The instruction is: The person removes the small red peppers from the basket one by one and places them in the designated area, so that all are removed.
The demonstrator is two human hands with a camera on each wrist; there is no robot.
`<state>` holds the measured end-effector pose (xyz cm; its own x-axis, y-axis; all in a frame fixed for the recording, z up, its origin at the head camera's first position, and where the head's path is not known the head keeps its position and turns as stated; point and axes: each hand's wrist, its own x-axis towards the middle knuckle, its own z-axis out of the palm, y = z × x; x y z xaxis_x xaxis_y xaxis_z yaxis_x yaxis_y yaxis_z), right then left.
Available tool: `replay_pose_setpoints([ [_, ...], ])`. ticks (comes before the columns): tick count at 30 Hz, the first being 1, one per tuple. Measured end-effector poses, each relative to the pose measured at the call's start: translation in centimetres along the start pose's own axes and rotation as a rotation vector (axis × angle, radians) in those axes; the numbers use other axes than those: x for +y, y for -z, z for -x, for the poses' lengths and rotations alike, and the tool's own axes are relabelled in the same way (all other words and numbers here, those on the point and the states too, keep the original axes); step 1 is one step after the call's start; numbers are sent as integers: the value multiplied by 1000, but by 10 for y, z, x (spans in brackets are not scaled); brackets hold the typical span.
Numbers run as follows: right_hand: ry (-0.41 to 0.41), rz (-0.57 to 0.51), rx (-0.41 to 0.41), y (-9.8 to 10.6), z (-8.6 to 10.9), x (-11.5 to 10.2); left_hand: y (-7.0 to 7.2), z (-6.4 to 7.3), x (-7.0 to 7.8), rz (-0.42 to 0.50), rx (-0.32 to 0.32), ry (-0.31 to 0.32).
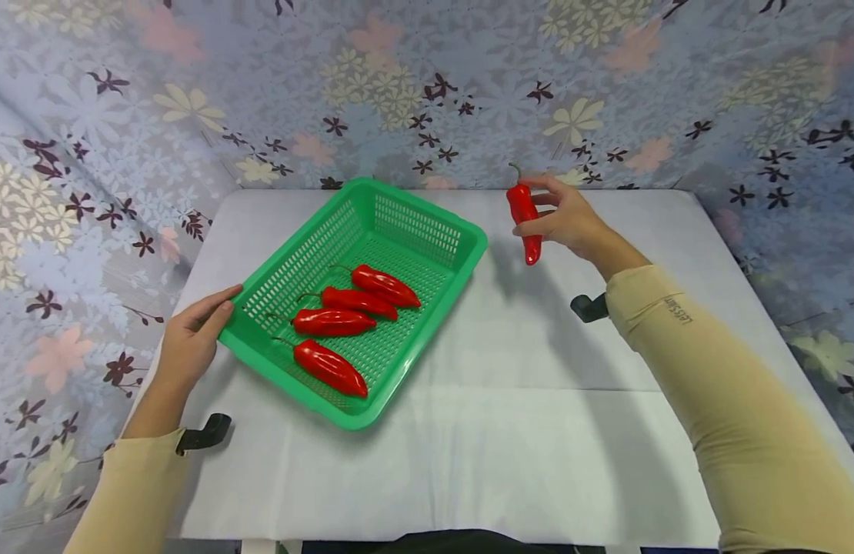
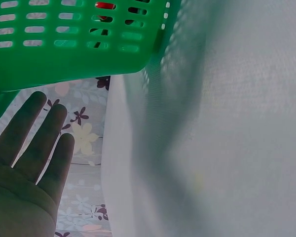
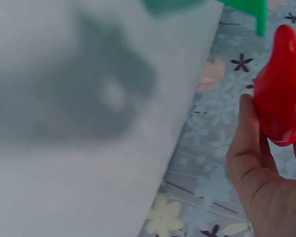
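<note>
A glossy red chili pepper (image 1: 522,204) is held upright between the thumb and fingers of my right hand (image 1: 568,219), above the table to the right of the green plastic basket (image 1: 427,346). The right wrist view shows the same chili pepper (image 3: 282,94) from its tip end, gripped by the right hand (image 3: 266,187). Several more red chili peppers (image 1: 330,368) lie side by side in the basket. My left hand (image 1: 189,338) pinches the basket's left corner by its rim. In the left wrist view, three fingers of the left hand (image 2: 29,168) extend just below the basket's slotted wall (image 2: 79,54).
A white cloth covers the table (image 1: 510,446). Flower-patterned fabric (image 1: 399,92) hangs behind it and at both sides. Dark curved pieces, apparently camera mounts, stick out from the left wrist (image 1: 207,432) and the right wrist (image 1: 588,308).
</note>
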<state>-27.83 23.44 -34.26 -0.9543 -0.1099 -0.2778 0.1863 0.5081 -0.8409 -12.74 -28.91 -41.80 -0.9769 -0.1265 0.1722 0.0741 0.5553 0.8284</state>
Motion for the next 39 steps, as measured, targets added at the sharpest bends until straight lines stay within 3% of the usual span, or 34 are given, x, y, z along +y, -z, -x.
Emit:
replay_pose_setpoints([
  [7,-43,142,17,-8,-6,21,1,4,-3,20,12,-6],
  [14,-32,172,30,-12,-6,38,1,2,-1,28,20,-31],
  [23,-66,225,37,-15,-6,60,1,5,1,-15,1,7],
  [33,-94,486,-21,-18,-5,81,0,3,0,3,7,-16],
  [39,-70,527,-26,-19,-4,91,1,3,1,-10,1,-14],
])
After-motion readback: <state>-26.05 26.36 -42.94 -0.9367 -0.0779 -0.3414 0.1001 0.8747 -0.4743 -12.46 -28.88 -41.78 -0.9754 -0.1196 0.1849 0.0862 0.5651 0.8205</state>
